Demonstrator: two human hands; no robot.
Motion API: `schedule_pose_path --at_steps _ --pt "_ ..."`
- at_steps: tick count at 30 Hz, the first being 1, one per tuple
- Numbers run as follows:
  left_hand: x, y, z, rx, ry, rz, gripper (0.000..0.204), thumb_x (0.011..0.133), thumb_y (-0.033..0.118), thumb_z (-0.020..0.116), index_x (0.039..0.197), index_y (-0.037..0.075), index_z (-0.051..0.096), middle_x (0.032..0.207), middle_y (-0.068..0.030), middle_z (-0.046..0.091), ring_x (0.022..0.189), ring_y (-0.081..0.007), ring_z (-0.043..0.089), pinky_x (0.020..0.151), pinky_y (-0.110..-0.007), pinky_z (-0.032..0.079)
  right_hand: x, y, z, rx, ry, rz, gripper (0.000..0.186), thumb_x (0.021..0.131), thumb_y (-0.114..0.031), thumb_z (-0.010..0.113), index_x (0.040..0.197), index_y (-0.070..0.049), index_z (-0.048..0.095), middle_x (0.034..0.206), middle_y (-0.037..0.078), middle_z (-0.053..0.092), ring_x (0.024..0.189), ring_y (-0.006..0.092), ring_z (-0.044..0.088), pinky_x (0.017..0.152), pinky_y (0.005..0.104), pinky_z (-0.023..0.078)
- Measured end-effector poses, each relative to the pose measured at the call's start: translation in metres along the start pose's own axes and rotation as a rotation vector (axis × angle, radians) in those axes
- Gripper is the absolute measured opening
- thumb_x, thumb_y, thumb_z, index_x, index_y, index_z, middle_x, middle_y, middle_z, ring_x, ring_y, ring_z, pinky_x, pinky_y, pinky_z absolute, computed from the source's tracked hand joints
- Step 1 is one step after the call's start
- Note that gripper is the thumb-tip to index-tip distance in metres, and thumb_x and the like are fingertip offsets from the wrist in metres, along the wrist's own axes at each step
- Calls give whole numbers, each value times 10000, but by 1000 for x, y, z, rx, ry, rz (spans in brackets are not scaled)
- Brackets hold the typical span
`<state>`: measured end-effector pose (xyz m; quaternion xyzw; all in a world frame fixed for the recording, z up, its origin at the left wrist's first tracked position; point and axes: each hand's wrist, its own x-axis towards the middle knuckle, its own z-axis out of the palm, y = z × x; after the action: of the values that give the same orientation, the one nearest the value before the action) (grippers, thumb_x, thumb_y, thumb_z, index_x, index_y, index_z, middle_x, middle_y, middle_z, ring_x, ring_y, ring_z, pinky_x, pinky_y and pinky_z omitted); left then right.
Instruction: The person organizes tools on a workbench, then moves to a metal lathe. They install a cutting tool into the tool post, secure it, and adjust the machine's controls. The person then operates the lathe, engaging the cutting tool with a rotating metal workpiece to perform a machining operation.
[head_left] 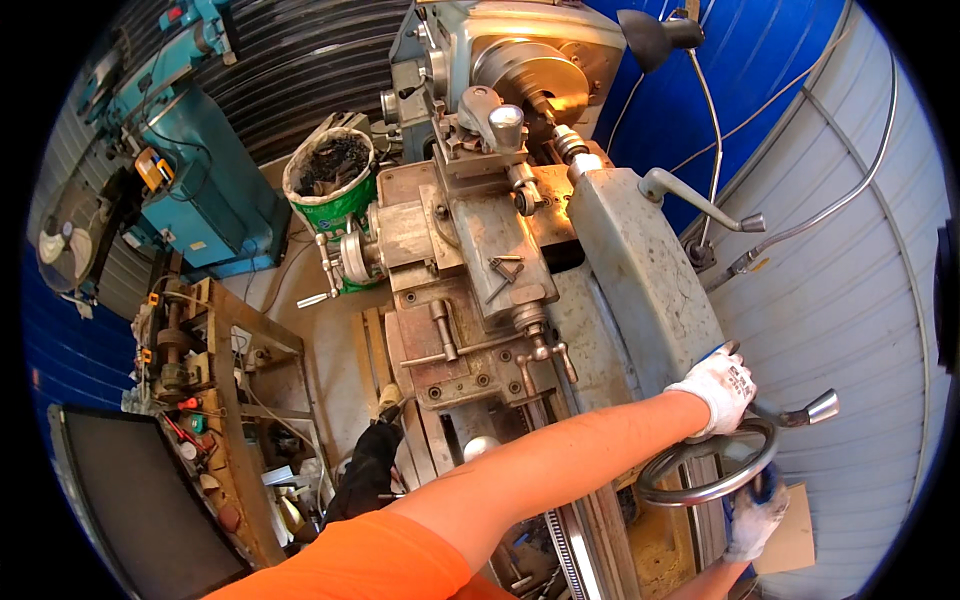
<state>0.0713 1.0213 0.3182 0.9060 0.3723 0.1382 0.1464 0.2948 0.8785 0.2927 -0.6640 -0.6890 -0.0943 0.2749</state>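
My left arm reaches across a metal lathe, and my left hand (722,388), in a white glove, is closed over the rear end of the grey tailstock (640,260). Just below it is the steel handwheel (655,494). My right hand (757,522), in a white glove with dark blue fingers, is at the lower right rim of that wheel; its fingers look curled there, partly hidden. At the tailstock's far end, a drill chuck (571,142) points toward the spindle chuck (530,78). The tool post (492,125) stands on the carriage beside it.
A T-handled chuck key (441,330) and small hex keys (505,272) lie on the carriage. Beyond stands a green bag of dark shavings (335,190). A black lamp (655,40) hangs at the back; a tool-strewn bench (225,400) is at left. A lever (820,406) juts beside the handwheel.
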Motion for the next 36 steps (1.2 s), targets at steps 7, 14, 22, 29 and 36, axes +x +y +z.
schedule_pose_path --at_steps 7,14,22,29,36 --pt "1 -1 3 2 11 -8 383 862 375 557 1049 73 698 1099 -116 675 1183 -262 548 1150 -421 261 36 79 54 -107 136 -184 422 767 -118 713 1146 30 605 1057 215 652 956 370 629 871 409 489" --pt "1 0 -2 -1 -43 -15 388 851 366 569 1093 87 684 1148 -112 659 1213 -262 533 1164 -415 236 17 131 117 913 -56 373 467 840 -70 652 1282 5 522 1233 124 596 1044 213 610 950 402 487" --pt "5 5 -2 -4 -43 12 379 847 366 576 1084 91 687 1130 -114 666 1200 -267 541 1159 -422 247 -29 212 183 365 -407 -28 663 948 -482 448 1427 -35 349 1443 120 433 1329 275 394 1126 430 304" --pt "2 -2 3 12 -7 -16 359 841 355 584 1057 93 698 1090 -110 678 1175 -264 556 1154 -420 258 -48 101 171 -121 -681 -7 529 891 -351 609 1304 -39 499 1311 121 569 1180 300 554 1043 416 397" --pt "2 -1 1 22 -14 -16 344 831 336 595 1057 98 699 1091 -98 679 1172 -261 557 1150 -421 266 -60 60 151 392 -748 427 540 940 -284 531 1385 -1 417 1356 156 517 1235 294 506 1029 418 408"
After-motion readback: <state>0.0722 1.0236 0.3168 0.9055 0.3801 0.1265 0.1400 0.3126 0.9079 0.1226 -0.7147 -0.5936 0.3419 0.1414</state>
